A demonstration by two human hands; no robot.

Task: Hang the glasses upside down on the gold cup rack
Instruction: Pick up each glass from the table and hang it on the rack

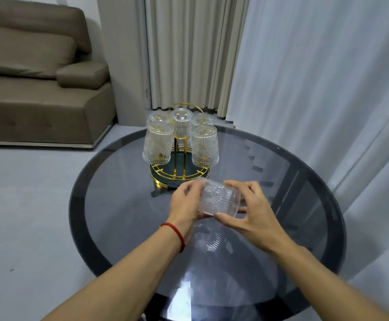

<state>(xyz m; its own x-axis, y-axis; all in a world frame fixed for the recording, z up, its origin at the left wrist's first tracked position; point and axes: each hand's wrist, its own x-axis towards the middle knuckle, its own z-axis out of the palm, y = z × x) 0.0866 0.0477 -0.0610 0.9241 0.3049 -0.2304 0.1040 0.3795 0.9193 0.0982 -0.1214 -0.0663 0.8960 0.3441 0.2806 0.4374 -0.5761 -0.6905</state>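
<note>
Both hands grip one ribbed glass [219, 200] tipped on its side above the round table [304, 181], just in front of the gold rack [180, 167]. The left hand [184, 202] closes on its narrow base and the right hand [251, 212] on its rim end; the fingers behind the glass are hidden. Five glasses [157, 144] hang upside down on the rack, the rear ones partly covered. No writing is legible. The tabletop around the rack is bare.

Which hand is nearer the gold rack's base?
Left. The left hand holds the glass just in front of the rack's base; the right hand grips farther right, toward the person.
</note>
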